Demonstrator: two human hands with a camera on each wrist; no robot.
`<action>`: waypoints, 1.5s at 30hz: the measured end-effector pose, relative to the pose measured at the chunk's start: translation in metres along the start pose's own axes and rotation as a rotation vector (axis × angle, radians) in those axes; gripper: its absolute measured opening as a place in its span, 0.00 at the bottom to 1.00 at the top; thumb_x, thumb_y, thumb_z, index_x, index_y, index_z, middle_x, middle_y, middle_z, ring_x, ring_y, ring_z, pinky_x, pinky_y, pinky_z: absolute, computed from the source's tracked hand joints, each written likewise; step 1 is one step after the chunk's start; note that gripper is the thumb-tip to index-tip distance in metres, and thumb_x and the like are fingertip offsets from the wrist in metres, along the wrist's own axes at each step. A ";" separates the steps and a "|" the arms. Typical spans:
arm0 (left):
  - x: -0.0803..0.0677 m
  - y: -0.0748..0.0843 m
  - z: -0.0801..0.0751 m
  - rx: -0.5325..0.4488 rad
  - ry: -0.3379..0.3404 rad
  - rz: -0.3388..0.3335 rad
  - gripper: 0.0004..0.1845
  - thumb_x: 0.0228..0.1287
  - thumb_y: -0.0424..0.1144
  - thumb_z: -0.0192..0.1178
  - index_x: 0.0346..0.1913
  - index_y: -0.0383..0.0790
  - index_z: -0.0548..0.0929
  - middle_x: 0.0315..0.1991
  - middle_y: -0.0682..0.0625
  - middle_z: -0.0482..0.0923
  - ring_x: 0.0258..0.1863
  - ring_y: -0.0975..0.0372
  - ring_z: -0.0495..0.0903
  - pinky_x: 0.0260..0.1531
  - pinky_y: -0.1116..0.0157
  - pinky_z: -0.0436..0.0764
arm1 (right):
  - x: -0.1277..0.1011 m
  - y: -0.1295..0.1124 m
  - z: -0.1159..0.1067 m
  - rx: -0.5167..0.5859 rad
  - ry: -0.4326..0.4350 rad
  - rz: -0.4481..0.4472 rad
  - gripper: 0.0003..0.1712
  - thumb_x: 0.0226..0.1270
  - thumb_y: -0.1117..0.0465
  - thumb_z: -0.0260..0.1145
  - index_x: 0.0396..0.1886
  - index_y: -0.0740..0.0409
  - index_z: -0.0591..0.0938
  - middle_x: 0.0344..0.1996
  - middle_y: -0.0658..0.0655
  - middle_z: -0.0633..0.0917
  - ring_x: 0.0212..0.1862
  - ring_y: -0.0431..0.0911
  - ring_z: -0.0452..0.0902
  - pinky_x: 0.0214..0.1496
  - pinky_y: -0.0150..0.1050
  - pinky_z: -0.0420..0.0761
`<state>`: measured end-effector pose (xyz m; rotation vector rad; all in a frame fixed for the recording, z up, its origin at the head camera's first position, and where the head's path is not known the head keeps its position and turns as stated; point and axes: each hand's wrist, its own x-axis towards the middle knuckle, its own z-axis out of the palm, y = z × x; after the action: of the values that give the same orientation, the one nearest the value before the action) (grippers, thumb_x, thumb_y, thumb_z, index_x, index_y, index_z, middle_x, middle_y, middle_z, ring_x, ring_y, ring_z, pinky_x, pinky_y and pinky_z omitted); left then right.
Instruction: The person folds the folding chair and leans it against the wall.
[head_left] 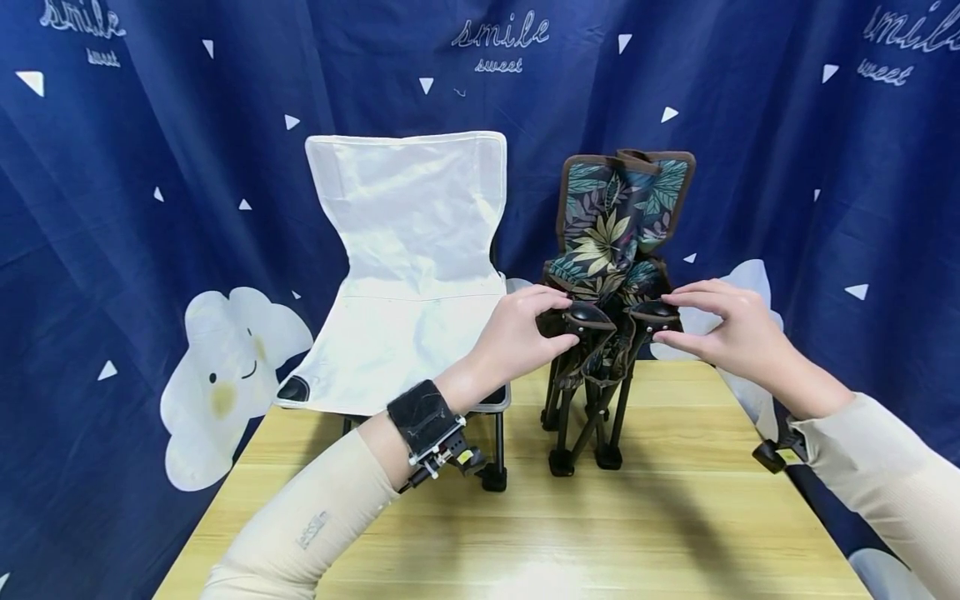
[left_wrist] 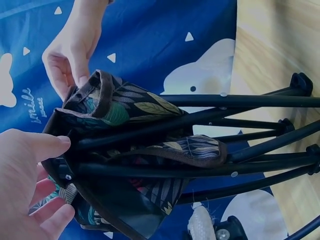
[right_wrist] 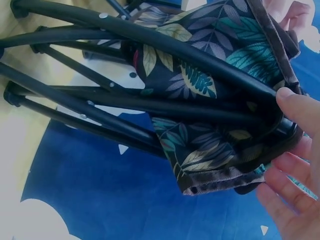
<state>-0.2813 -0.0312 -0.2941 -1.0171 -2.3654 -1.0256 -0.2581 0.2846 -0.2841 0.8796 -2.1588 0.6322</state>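
Folded leaf chair [head_left: 611,275] is held upright on desk [head_left: 675,517] btwn both hands: L hand [head_left: 525,329] & R hand [head_left: 723,325] each pinched on a front corner.

The head view looks forward and down across the tabletop [head_left: 675,533]. Both wrist views sit close, facing inward from opposite sides, sharing the folded leaf-print chair [head_left: 611,333] [left_wrist: 140,165] [right_wrist: 200,100].

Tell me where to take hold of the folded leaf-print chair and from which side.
Grip the folded leaf-print chair at its two black front seat corners, one hand from each side, as the left hand and right hand do now. Those corner caps stick out at the top of the bunched legs, and the chair stands upright on the table, so side grips probably keep it steady.
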 end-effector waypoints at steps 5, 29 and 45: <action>-0.005 0.004 -0.001 -0.011 0.031 0.009 0.23 0.65 0.39 0.80 0.60 0.35 0.90 0.61 0.43 0.88 0.65 0.52 0.85 0.69 0.58 0.84 | -0.004 0.000 -0.003 -0.009 0.006 0.018 0.29 0.45 0.64 0.90 0.50 0.66 0.92 0.43 0.65 0.93 0.49 0.21 0.78 0.53 0.11 0.71; -0.028 0.015 0.008 -0.149 0.105 0.104 0.20 0.60 0.32 0.80 0.54 0.30 0.88 0.53 0.41 0.87 0.50 0.49 0.89 0.50 0.65 0.91 | -0.028 0.007 -0.003 0.011 -0.001 0.174 0.26 0.37 0.76 0.88 0.41 0.61 0.93 0.28 0.44 0.89 0.31 0.20 0.79 0.38 0.15 0.81; -0.044 0.025 0.023 -0.252 0.058 0.047 0.24 0.59 0.31 0.81 0.56 0.29 0.84 0.54 0.38 0.87 0.50 0.48 0.88 0.50 0.71 0.90 | -0.041 0.010 0.010 0.108 -0.048 0.234 0.21 0.43 0.77 0.86 0.40 0.63 0.92 0.26 0.39 0.87 0.27 0.25 0.81 0.31 0.18 0.81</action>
<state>-0.2343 -0.0228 -0.3230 -1.1082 -2.1942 -1.3411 -0.2488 0.3007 -0.3236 0.7084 -2.3092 0.8580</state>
